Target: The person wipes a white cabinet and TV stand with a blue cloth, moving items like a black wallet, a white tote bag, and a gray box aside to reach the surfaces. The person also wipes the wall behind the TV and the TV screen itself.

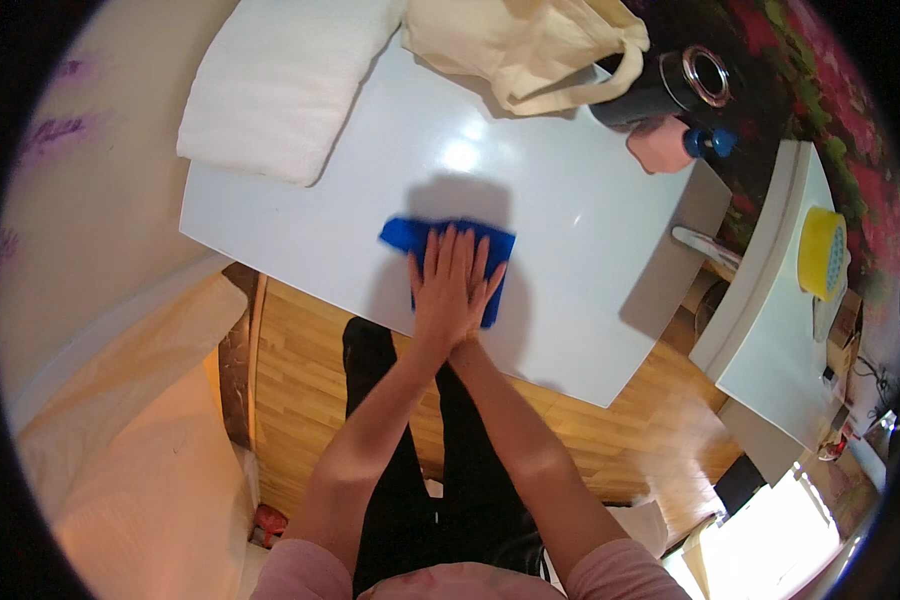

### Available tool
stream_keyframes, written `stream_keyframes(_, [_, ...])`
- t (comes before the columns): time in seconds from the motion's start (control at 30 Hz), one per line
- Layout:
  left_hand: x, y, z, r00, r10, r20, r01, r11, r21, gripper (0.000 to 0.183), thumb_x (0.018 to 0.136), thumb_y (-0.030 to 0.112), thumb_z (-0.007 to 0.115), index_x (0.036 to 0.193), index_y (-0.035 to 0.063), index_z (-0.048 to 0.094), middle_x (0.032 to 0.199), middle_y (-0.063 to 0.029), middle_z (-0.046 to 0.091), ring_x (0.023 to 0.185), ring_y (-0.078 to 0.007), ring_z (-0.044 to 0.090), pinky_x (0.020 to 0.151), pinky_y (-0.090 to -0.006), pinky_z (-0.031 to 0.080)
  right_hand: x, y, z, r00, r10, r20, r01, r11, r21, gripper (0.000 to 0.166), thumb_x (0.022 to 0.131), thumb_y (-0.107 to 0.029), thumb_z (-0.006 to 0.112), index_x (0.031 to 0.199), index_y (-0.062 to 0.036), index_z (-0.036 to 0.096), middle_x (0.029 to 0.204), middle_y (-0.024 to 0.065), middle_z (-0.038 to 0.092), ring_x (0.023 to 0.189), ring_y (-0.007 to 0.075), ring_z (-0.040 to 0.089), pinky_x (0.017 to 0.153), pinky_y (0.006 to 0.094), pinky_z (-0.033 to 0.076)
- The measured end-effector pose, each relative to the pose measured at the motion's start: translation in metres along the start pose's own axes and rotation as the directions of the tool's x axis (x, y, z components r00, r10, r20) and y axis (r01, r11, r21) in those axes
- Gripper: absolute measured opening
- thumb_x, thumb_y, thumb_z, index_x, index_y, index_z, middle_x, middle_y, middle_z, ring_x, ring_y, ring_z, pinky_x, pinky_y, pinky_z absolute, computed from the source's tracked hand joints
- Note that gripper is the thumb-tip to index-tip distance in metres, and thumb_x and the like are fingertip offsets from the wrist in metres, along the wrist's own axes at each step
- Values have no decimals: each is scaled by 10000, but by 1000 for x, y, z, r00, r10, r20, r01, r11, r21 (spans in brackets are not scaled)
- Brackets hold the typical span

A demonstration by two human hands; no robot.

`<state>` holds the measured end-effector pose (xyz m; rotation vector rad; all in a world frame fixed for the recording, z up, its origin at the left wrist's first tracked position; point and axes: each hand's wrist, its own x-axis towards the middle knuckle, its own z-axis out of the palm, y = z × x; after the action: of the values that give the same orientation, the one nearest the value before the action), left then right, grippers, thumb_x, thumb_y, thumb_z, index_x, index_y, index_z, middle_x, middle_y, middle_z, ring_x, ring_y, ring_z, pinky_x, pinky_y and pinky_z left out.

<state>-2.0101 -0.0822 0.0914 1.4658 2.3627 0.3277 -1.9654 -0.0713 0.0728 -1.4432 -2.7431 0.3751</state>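
A blue cloth point(499, 241) lies on the glossy white tabletop point(292, 225), near its edge closest to me. My left hand point(441, 294) rests flat over it, fingers stretched away from me. Crossed beneath is my right hand point(483, 304), mostly covered, with only some fingers and its wrist showing on the right side. The two hands overlap and press down on the cloth. Whether the fingers of the lower hand pinch any fabric is hidden.
A folded white towel point(270, 90) lies at the far left, beside a cream cloth bag point(487, 45). A black cylindrical container point(634, 94) and a pink pump bottle point(656, 146) stand at the back right. On a side shelf point(765, 360) is a yellow tape roll point(817, 255).
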Motion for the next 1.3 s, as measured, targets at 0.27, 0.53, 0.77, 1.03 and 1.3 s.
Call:
stream_keyframes(0.27, [-32,-36,-17,996,-77,48,80,994,-68,714,851,437,464,1402,37,248,1435,-192,255,1335,-395,198,1021,-601,136,-15,-44,8,996,-78,46,78,997,19,433,875,-349,424,1213,-80,446,1243,175,414,1159,342,370,933,483,269])
stream_keyframes(0.53, [117,-57,-44,983,163,79,-170,982,86,617,885,436,445,1415,200,232,1463,-80,221,1357,-293,154,1058,-566,118,107,-54,18,997,44,-62,-47,997,-57,419,874,-336,426,1194,-68,463,1220,180,435,1139,342,391,921,471,288])
stream_keyframes(0.77, [3,-110,-48,958,180,225,-277,786,553,642,895,390,460,1435,255,140,1493,-37,140,1374,-266,104,1063,-569,146,37,-129,33,994,110,-7,-110,993,-34,408,873,-325,428,1177,-57,477,1201,185,453,1122,342,410,910,460,305])
stream_keyframes(1.03, [-2,-261,-104,992,126,10,-123,945,303,637,843,433,526,1359,99,357,1410,-182,312,1287,-392,305,989,-615,223,47,-271,59,998,-37,57,32,996,88,396,872,-312,430,1158,-45,494,1178,190,473,1102,342,430,898,448,324])
stream_keyframes(1.3, [49,-379,-149,972,-202,-119,200,979,-34,751,826,495,471,1393,46,267,1422,-197,283,1315,-411,234,1030,-583,174,155,-374,78,977,-212,23,205,963,173,385,871,-300,432,1138,-33,511,1156,195,494,1083,342,451,886,436,343])
